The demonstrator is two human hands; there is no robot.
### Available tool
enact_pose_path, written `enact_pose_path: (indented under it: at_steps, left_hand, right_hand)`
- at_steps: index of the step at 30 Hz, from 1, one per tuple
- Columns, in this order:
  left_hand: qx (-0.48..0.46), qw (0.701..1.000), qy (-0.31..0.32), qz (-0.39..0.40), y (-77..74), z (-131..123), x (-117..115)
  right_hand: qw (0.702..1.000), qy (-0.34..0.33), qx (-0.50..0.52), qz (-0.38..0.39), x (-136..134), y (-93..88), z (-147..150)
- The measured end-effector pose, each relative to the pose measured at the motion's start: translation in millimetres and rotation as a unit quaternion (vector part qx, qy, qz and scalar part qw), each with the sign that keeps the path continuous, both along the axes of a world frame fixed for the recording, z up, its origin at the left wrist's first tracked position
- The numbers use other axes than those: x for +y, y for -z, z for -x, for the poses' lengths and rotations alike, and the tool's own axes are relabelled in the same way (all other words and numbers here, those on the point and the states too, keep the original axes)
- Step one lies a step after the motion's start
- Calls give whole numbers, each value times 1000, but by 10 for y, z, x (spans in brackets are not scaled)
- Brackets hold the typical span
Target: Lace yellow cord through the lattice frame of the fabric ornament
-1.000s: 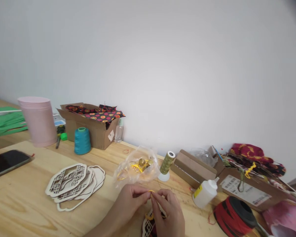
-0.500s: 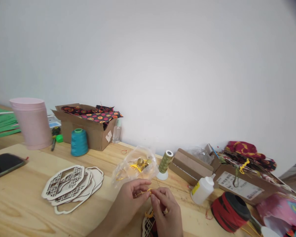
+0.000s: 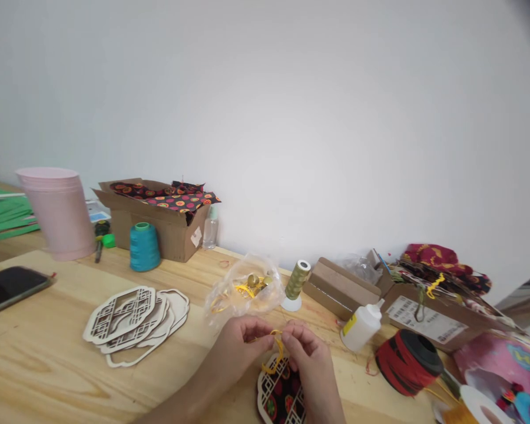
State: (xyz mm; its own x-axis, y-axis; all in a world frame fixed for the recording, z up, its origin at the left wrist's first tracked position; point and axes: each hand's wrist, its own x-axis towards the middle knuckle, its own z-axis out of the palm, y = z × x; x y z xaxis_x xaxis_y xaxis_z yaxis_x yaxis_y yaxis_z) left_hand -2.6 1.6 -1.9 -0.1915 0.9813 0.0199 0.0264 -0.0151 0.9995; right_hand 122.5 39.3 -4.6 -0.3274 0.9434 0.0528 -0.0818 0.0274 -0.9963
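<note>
A yellow cord runs up from the top of a wooden lattice ornament backed with dark patterned fabric, at the bottom centre of the head view. My left hand pinches the cord between thumb and fingers. Close beside it, my right hand also pinches the cord, and its palm covers part of the ornament's right side. Just beyond my hands lies a clear plastic bag holding brass bells and yellow cord.
Left are stacked wooden lattice frames, a phone, a teal thread cone, a pink bin and a fabric-filled box. Right stand an olive thread spool, a white glue bottle, a red cord spool and a cardboard box.
My hands have drawn slightly apart with the cord between them. More of the ornament and cord shows below. The whole view has shifted a little.
</note>
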Motion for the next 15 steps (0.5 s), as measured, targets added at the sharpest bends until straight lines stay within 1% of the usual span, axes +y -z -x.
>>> enact_pose_path:
  at_steps: [4, 7, 9, 12, 15]
  left_hand:
    - [21, 1000, 8, 5, 39, 13, 12]
    - [33, 999, -11, 8, 77, 17, 18]
    - [42, 999, -25, 5, 101, 19, 24]
    - [42, 999, -12, 9, 119, 23, 34]
    - [36, 999, -4, 22, 111, 25, 38]
  right_hand:
    - [1000, 7, 12, 22, -5, -5, 0]
    - [999, 17, 21, 29, -8, -6, 4]
    - [999, 17, 27, 25, -5, -2, 4]
    - [999, 17, 36, 13, 5, 12, 3]
    - [999, 33, 34, -3, 12, 21, -1]
